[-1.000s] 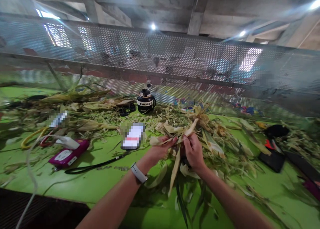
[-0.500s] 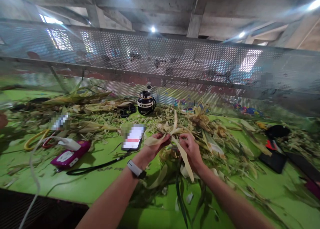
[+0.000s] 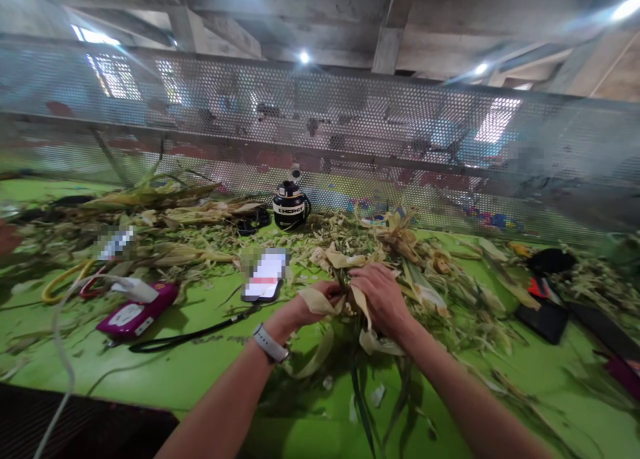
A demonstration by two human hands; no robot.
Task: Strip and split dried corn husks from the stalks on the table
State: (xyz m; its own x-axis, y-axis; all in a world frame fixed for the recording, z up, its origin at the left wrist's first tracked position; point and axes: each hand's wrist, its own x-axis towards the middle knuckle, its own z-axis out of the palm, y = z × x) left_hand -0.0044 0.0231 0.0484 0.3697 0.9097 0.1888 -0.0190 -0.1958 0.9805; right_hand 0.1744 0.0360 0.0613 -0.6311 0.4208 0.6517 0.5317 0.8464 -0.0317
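Observation:
My left hand and my right hand meet over a corn ear wrapped in pale dry husk, just above the green table. Both hands are closed on the husk leaves: the left pinches a bent strip at its left side, and the right curls over the top. A grey watch sits on my left wrist. The cob itself is hidden under my fingers and the leaves. Long green and yellow husk strips hang down toward me.
Husks and stalks litter the table's far half. A phone lies left of my hands, with a black lanyard, a magenta device, a black jug by the perforated metal screen, and dark objects at right.
My hands have dropped lower and come closer together. The husk leaf that stood up between them a second ago is now folded down under my right hand.

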